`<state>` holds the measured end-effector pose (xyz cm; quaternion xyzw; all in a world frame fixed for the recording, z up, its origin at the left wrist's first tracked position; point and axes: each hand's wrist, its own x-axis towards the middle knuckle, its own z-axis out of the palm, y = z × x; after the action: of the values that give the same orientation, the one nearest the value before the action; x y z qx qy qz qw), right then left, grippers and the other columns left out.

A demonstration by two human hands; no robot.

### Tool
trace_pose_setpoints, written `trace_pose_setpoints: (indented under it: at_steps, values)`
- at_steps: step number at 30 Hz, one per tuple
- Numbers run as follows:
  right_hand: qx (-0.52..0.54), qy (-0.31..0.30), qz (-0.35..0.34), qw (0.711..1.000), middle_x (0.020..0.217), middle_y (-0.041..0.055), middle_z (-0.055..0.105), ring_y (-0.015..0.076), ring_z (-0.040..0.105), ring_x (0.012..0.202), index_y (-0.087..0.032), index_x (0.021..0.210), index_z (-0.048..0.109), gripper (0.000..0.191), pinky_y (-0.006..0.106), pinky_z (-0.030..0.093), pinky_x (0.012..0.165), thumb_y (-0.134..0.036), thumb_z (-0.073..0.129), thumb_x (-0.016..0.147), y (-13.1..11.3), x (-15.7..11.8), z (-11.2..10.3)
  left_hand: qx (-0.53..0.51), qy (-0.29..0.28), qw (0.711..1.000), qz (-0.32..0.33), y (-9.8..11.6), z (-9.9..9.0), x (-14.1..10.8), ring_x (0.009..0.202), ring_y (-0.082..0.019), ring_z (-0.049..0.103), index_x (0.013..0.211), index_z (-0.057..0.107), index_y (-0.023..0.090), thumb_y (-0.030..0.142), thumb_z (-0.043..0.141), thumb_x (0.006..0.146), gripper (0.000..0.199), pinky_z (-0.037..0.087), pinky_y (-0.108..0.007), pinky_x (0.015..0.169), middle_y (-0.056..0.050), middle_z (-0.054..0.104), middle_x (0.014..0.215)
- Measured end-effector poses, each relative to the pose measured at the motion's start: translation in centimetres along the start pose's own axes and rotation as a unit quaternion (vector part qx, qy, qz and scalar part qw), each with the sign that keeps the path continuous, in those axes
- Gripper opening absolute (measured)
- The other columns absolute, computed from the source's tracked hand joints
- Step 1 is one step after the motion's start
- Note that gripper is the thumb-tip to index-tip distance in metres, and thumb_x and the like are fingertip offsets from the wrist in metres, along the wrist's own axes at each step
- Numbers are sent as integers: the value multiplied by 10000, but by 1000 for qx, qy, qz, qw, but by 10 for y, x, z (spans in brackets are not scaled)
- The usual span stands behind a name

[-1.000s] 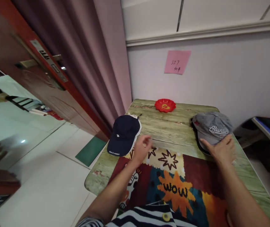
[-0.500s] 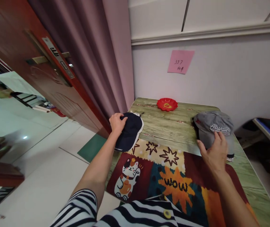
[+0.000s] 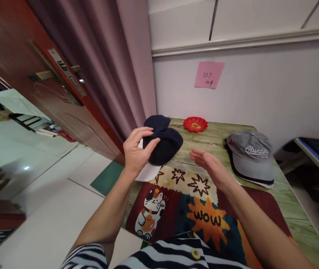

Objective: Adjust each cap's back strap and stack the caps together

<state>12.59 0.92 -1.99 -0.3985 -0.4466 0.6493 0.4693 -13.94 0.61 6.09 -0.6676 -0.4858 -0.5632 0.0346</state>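
My left hand point(image 3: 139, 149) pinches the crown of a navy blue cap point(image 3: 166, 144) between thumb and fingers, and the cap is lifted and tilted. Beneath it a white cap point(image 3: 149, 173) shows its brim at the table's left edge. My right hand point(image 3: 208, 164) is in the air over the mat, fingers stretched out and holding nothing, to the right of the navy cap. A grey cap point(image 3: 251, 155) with white lettering sits at the right side of the table, on top of another cap whose dark edge peeks out below.
A red scalloped dish point(image 3: 195, 124) stands at the back of the wood-pattern table point(image 3: 218, 140). A colourful mat point(image 3: 173, 201) covers the front. A pink paper note point(image 3: 209, 74) is on the wall. To the left are a curtain point(image 3: 114, 67) and a wooden door point(image 3: 72, 127).
My left hand has raised the navy cap off the white one and tilted it. My right hand has left the grey cap and moved left towards the navy cap.
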Motion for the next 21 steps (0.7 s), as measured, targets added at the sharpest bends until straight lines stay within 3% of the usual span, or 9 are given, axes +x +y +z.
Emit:
trace_pose_setpoints:
  at_steps: [3,6,9,11,13,15,17,18,21]
  values:
    - [107,-48,62,991,1080,86,783,213,738,967,-192,1052,761,619,325,561,904,-748,596,835,-16,15,12,-44,-33,998,7,33,4,-15,1002,-218,693,889,696,237,346,775,809,157,547,-409,961,-41,747,1035]
    - [171,-69,72,980,938,50,800,175,743,807,-183,971,767,369,268,578,794,-504,788,790,-30,16,9,-109,-117,987,-3,46,9,-34,1002,-239,694,858,703,253,353,796,792,152,550,-425,952,-52,750,1023]
    - [200,-69,46,976,974,28,799,154,741,819,-189,1000,769,302,229,573,794,-275,850,721,-42,6,2,-169,-176,969,-39,34,19,-43,1162,-279,642,919,723,261,485,815,752,294,499,-447,1037,-84,710,1186]
    - [207,-70,40,975,971,23,797,143,735,797,-186,1024,772,317,212,573,759,-251,832,719,-48,-1,-1,-198,-167,957,-132,16,32,-44,1285,-293,572,1113,701,274,630,725,785,485,468,-451,1066,-98,625,1358]
    - [206,-72,41,975,921,18,794,133,720,730,-178,1029,775,331,206,568,707,-250,819,708,-51,-5,-4,-227,-209,909,-281,-4,48,-44,1244,-290,606,1251,642,266,743,539,853,630,506,-441,993,-117,616,1376]
    - [201,-73,35,976,882,13,789,131,706,682,-174,1040,773,352,215,565,681,-247,806,696,-54,-4,-8,-273,-353,796,-409,-19,65,-46,1051,-295,698,1194,678,211,833,368,857,773,553,-436,860,-151,709,1202]
    - [191,-67,17,979,857,-2,781,137,703,673,-189,1069,763,375,235,570,691,-239,788,698,-58,0,-13,-327,-476,674,-461,-24,80,-48,864,-297,730,1046,738,173,873,348,822,831,569,-437,757,-163,759,990]
    - [182,-61,2,981,833,-13,773,139,701,666,-204,1080,757,382,243,572,687,-236,781,700,-60,3,-17,-354,-499,642,-463,-23,86,-48,815,-295,730,983,755,170,858,421,807,784,571,-434,733,-158,765,922]
    - [139,-30,-59,988,748,-34,738,135,677,623,-236,1047,749,359,241,562,633,-272,803,694,-71,10,-33,-415,-462,653,-433,-10,94,-38,783,-254,717,906,768,178,613,743,753,462,562,-375,732,-117,763,869]
